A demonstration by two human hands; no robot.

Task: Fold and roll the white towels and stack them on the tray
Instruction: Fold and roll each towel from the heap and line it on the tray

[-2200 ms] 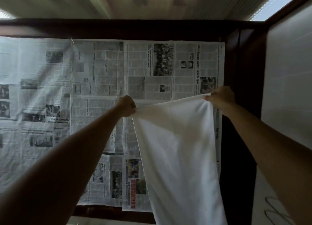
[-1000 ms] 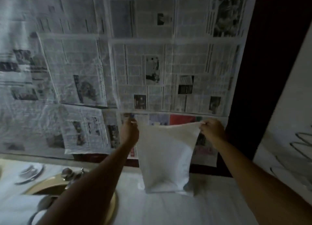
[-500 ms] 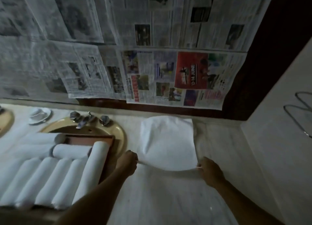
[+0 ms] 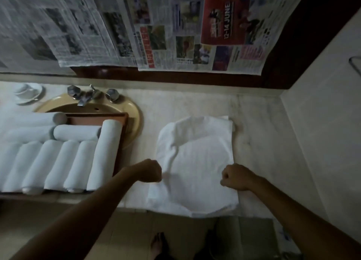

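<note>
A white towel (image 4: 197,162) lies flat on the pale counter, with its near edge at the counter's front and its far part rumpled. My left hand (image 4: 150,171) is curled at the towel's left edge and pinches the cloth, and a crease runs up from it. On the right edge my right hand (image 4: 234,176) is curled, gripping the towel there. To the left, a brown tray (image 4: 125,123) sits across the sink and holds several rolled white towels (image 4: 74,162), with more rolls (image 4: 76,132) lying crosswise behind them.
A tan sink (image 4: 134,111) with chrome taps (image 4: 91,95) lies under the tray. A white cup and saucer (image 4: 27,92) stand at the far left. Newspaper sheets (image 4: 175,35) cover the back wall. A pale side wall (image 4: 322,132) bounds the counter on the right. My foot (image 4: 158,244) shows on the floor below.
The towel, held up before the newspapers, was lowered and laid flat on the counter. Both hands came down and toward me with it, and my view tilted down to the counter.
</note>
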